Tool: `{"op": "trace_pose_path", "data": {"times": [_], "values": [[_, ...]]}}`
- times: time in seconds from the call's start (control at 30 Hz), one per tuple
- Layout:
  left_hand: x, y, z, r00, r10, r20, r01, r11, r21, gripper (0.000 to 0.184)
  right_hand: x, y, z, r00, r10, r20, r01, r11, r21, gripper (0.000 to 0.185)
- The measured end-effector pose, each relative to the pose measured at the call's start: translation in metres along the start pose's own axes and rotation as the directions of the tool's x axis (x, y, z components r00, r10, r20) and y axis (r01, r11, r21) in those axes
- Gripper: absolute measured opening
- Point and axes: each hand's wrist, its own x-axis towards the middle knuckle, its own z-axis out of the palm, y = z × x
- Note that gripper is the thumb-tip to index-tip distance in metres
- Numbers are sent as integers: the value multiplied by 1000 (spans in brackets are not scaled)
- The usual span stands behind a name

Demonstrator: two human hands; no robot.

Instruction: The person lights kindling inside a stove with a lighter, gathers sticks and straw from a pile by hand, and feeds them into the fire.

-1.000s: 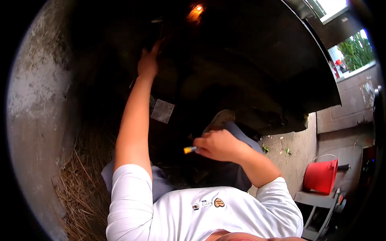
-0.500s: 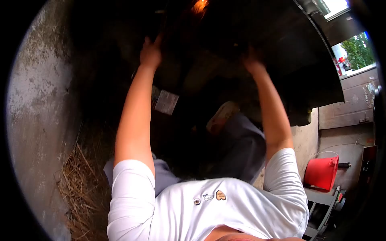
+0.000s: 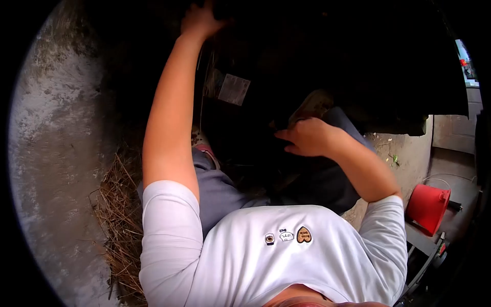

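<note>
My left hand (image 3: 202,21) reaches up into the dark at the top of the view, its fingers spread and nothing visible in them. Below it, a pale printed sheet (image 3: 234,90) lies on the dark ground. Above my bent right leg is my right hand (image 3: 308,136), with the index finger stretched out, the others partly curled, and no object showing in it. A shoe (image 3: 312,105) is just beyond this hand. Deep shadow hides whatever lies around the left fingertips.
Dry straw and twigs (image 3: 120,220) lie at the left beside a rough grey wall (image 3: 56,169). A dark overhanging panel (image 3: 409,77) spans the upper right. On the right, a red bucket (image 3: 428,209) sits on a grey stand (image 3: 422,242).
The view has shifted, and the orange flame is out of sight. My right hand went up into the dark and came back down. The yellow-ended object it held no longer shows.
</note>
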Motion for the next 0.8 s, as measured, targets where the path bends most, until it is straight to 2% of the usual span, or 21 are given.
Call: {"op": "trace_pose_path", "data": {"times": [0.03,0.13,0.17,0.2,0.23,0.27,0.3,0.33,0.4,0.43,0.47,0.5,0.53,0.57,0.6,0.67,0.73,0.77,0.8], "values": [[-2,-1,0,1000,3,5,-3,1000,9,106,5,5,-4,988,55,143,-50,998,-38,50],[-15,2,-2,998,43,-47,-42,999,6,101,27,40,8,982,26,185,-40,997,70,51],[-22,6,-7,996,32,-81,-27,998,65,96,32,52,11,984,-7,180,-26,984,178,53],[-26,9,-12,993,24,-114,-10,992,124,92,31,55,5,985,-15,174,-17,983,184,53],[-27,10,-14,994,23,-110,-8,991,135,92,27,56,-4,974,66,215,-122,958,260,51],[-29,10,-17,977,90,-195,-68,991,117,85,26,58,-9,954,139,264,-224,919,325,48],[-32,9,-22,948,149,-281,-123,987,108,78,24,74,1,994,57,98,-80,965,248,50],[-37,14,-32,949,135,-284,-102,987,127,78,20,81,3,995,30,96,-52,969,243,50],[-45,32,-55,852,280,-442,-327,944,-34,67,18,87,-3,988,101,116,-130,951,280,50],[-61,52,-73,813,307,-495,-384,921,-59,60,10,80,-17,986,128,109,-156,934,322,48],[-71,63,-79,747,366,-555,-457,889,-28,54,3,72,-28,984,145,103,-173,918,358,45],[-79,72,-88,654,502,-566,-593,805,28,48,2,77,-26,995,95,30,-99,922,375,43],[-99,78,-96,683,547,-484,-647,760,-54,46,5,83,-23,998,44,-35,-27,921,388,40],[-125,93,-101,853,415,-316,-492,843,-220,49,4,83,-26,996,37,-76,-4,919,395,38],[-132,84,-73,729,568,-382,-585,807,82,32,4,83,-30,993,34,-115,16,915,403,37],[-160,78,-74,593,760,-266,-706,649,283,32,7,91,-30,985,33,-172,46,899,436,36],[-201,60,-92,701,632,-331,-659,751,40,40,4,89,-34,976,25,-216,90,858,505,37],[-223,47,-96,750,540,-381,-586,811,-4,42,3,82,-38,976,-22,-216,127,865,486,37],[-240,33,-99,785,447,-428,-519,853,-61,43,1,76,-44,976,28,-216,93,845,527,38]]}}
